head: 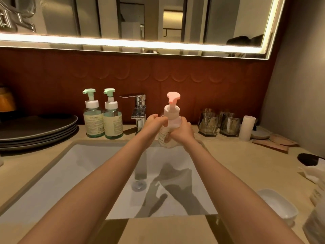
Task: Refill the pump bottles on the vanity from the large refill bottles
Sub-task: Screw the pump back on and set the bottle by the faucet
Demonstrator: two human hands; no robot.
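A clear pump bottle with a pink pump head (171,120) stands upright at the far rim of the sink, right of the faucet. My right hand (182,132) grips its body from the right side. My left hand (152,123) has its fingers curled at the bottle's white collar on the left. Two green-capped pump bottles (93,118) (112,120) with teal liquid stand side by side left of the faucet. No large refill bottle is clearly in view.
A chrome faucet (139,111) rises behind the white sink basin (98,173). Stacked dark plates (38,131) sit at left. Glass tumblers (208,124), a white cup (248,127), packets and a white soap dish (279,205) line the right counter.
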